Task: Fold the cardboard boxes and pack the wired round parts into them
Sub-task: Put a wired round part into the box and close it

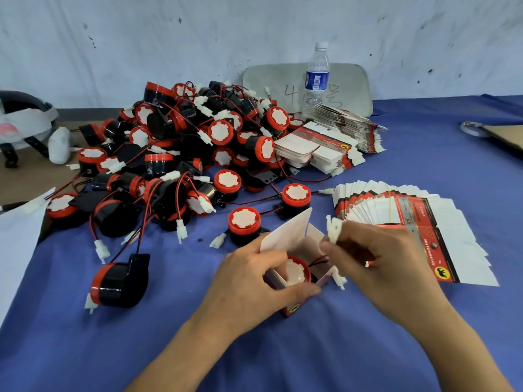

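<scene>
item: open box [293, 306], round part [295, 271] seated inside. left grip [254, 278] holds box walls; right grip [387, 258] pinches white connector [334, 229]. advice: coil wire [318, 261] beside part, clear of flap [285, 236].

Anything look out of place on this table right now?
Mostly a working mess. One round part lies tipped on its side, apart from the tangled pile, and a water bottle stands right behind the flat box stacks.

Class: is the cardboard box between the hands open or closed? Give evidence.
Open. The box has its lid flap standing upright; a round part shows inside. The left hand grips it; the right hand pinches the connector.
</scene>
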Demonstrator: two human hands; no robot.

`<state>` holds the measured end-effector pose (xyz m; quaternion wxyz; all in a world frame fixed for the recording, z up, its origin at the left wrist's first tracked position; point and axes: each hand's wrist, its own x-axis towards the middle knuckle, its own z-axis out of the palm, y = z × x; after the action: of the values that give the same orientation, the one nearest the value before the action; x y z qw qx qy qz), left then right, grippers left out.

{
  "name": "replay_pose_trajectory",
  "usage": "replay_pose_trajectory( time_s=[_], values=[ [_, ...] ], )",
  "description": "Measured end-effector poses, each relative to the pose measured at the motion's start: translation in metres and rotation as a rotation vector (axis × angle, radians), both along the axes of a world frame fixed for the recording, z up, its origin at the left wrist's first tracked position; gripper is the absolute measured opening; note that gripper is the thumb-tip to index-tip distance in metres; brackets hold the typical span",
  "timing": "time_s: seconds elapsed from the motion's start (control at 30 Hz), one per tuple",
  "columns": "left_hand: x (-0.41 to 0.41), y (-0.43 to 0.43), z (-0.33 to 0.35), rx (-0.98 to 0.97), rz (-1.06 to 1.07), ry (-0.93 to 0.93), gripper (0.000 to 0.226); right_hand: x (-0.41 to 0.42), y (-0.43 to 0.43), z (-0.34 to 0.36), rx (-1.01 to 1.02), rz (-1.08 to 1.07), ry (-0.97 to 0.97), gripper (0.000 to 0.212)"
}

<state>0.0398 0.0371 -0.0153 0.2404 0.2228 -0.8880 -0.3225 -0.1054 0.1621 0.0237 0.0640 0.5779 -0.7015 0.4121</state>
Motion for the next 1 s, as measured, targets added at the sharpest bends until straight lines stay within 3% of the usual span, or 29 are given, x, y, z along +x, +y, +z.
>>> replay_pose_trajectory(
  time_s=[0.13,0.27,0.43,0.6,0.77,0.87,1.0],
  values=[
    [0.0,0.001,0.0,-0.002,-0.001,0.0,0.054,0.006,-0.005,-0.011,0.023,-0.1,-0.163,0.019],
    [0.0,0.002,0.001,-0.007,-0.035,0.033,0.04,0.023,-0.012,-0.018,0.069,-0.078,-0.079,0.015],
    [0.002,0.0,0.0,-0.021,-0.036,0.015,0.042,0.02,-0.02,-0.029,0.235,-0.145,-0.098,0.011],
    [0.001,0.005,-0.002,-0.11,-0.01,0.053,0.048,0.015,-0.022,-0.028,0.404,-0.157,-0.04,0.02],
    [-0.002,0.012,-0.007,-0.209,-0.018,0.155,0.019,0.018,-0.014,-0.022,0.532,-0.103,0.167,0.02],
    [-0.002,0.011,-0.008,-0.221,-0.024,0.2,0.022,0.02,-0.012,-0.02,0.568,-0.064,0.176,0.021],
    [-0.002,0.009,-0.007,-0.172,0.002,0.207,0.034,0.021,-0.009,-0.018,0.52,0.004,0.158,0.038]
  ],
)
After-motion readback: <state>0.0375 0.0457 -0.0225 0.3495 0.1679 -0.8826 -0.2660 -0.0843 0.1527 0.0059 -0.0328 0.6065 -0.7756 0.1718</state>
